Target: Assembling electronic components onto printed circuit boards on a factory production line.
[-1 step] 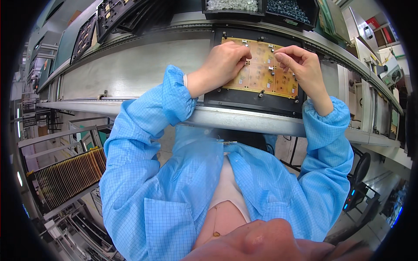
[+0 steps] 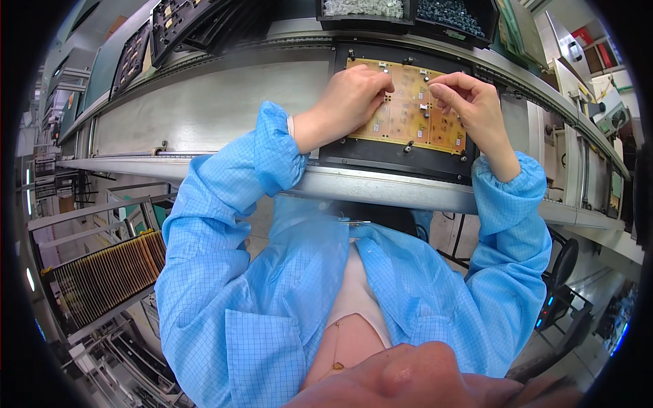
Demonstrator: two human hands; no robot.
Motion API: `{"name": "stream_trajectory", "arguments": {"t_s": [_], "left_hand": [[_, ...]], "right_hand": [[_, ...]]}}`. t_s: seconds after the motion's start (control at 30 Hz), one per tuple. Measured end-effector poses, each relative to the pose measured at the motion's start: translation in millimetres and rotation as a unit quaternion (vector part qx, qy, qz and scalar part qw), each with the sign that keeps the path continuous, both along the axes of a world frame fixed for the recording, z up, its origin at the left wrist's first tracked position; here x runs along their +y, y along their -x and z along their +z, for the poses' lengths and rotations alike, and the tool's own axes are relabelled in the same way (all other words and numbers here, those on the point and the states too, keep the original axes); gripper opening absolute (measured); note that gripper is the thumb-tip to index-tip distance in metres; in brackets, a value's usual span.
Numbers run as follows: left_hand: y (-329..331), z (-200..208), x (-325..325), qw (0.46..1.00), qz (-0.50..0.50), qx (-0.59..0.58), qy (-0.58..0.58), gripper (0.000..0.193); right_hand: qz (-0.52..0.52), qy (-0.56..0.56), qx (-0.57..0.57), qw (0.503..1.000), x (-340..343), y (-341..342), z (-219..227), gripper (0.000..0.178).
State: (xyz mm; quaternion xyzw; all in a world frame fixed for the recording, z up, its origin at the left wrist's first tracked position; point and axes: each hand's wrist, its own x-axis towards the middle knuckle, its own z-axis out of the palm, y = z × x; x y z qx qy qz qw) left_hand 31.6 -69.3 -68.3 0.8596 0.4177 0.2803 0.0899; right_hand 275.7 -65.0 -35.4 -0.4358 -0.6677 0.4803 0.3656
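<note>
A yellow-orange circuit board panel [image 2: 408, 136] lies in a black carrier frame [image 2: 381, 153] on a metal conveyor line. Small white connectors [image 2: 424, 107] and dark round parts stand on the panel. My left hand [image 2: 354, 98] is over the panel's left side with its fingers curled down; whatever it may hold is hidden beneath them. Over the right side, my right hand [image 2: 473, 105] has thumb and forefinger closed together close to a small part near the panel's upper right. Anything between those fingertips is too small to make out.
Beyond the carrier stand a black bin of white parts [image 2: 364, 8] and a black bin of dark blue parts [image 2: 449, 19]. Dark carrier trays [image 2: 180, 30] lean at the back left. A rack of upright boards [image 2: 109, 282] stands low on the left. A metal rail [image 2: 388, 187] runs along the front.
</note>
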Motion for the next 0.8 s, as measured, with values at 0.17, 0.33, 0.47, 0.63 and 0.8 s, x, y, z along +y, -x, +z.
{"name": "stream_trajectory", "arguments": {"t_s": [0.17,0.33,0.47,0.63,0.8], "left_hand": [[-4.7,-1.2,-5.1,1.000,-0.003,0.003,-0.009,0.008],[-4.1,-5.2,-11.8,0.997,-0.004,-0.073,0.014,0.006],[-0.2,-10.7,-10.0,0.996,-0.048,-0.065,-0.028,0.005],[4.6,3.3,-8.9,0.993,-0.027,-0.110,-0.024,0.009],[10.2,0.7,-5.5,0.992,-0.011,-0.126,0.019,0.007]], "right_hand": [[-0.004,0.033,0.022,0.999,-4.6,-1.7,-0.8,0.020],[0.021,0.225,0.171,0.959,-12.3,-2.9,-8.4,0.025],[0.053,0.298,0.245,0.921,-18.7,-4.2,-14.9,0.033],[0.052,0.315,0.259,0.911,-26.7,-7.0,-17.0,0.035],[0.048,0.304,0.190,0.932,-27.1,-16.1,-26.2,0.030]]}}
